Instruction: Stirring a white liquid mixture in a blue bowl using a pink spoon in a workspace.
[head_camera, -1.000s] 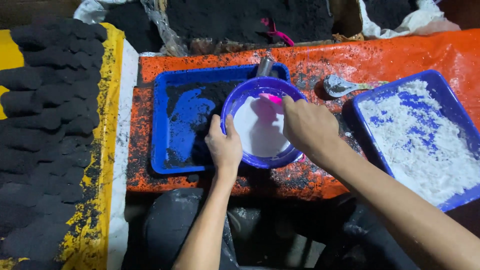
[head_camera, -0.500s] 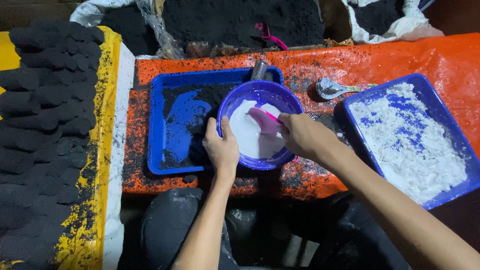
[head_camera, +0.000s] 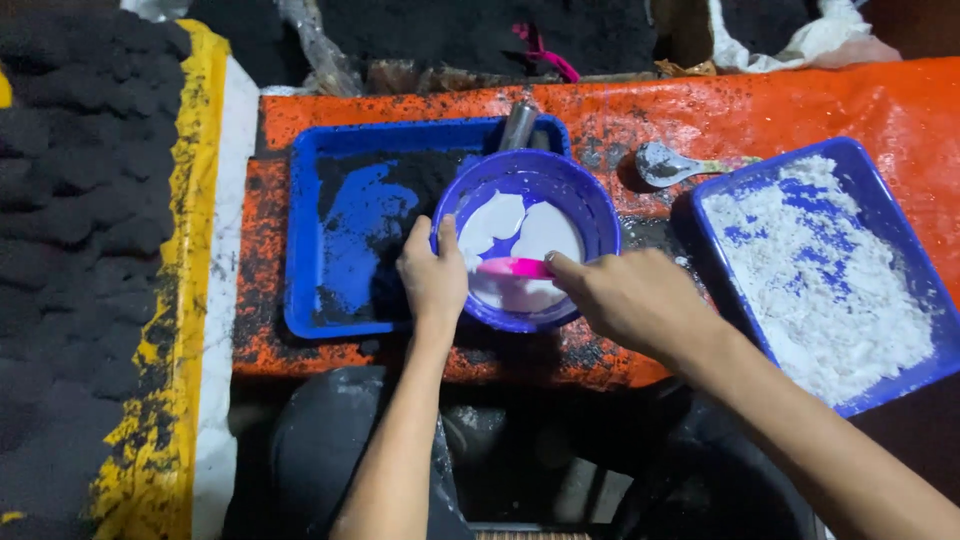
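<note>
Your left hand (head_camera: 432, 275) grips the near-left rim of the round blue bowl (head_camera: 527, 240), thumb over the edge, steadying it. Your right hand (head_camera: 630, 300) is closed on the pink scraper (head_camera: 515, 268), whose blade lies inside the bowl against the white paste (head_camera: 520, 235). The bowl sits near the middle of the orange tabletop (head_camera: 800, 100), overlapping the right end of the blue tray of black powder (head_camera: 350, 225).

Judged step: scraping or stirring paste in the bowl. The next stroke calls for a firm hold on the rim and the blade kept flat to the wall.

A second blue tray of white powder (head_camera: 820, 270) lies at the right edge, a metal spoon (head_camera: 665, 165) behind it. The scraper handle is hidden under your fingers; a metal object behind the bowl is hard to identify.
</note>
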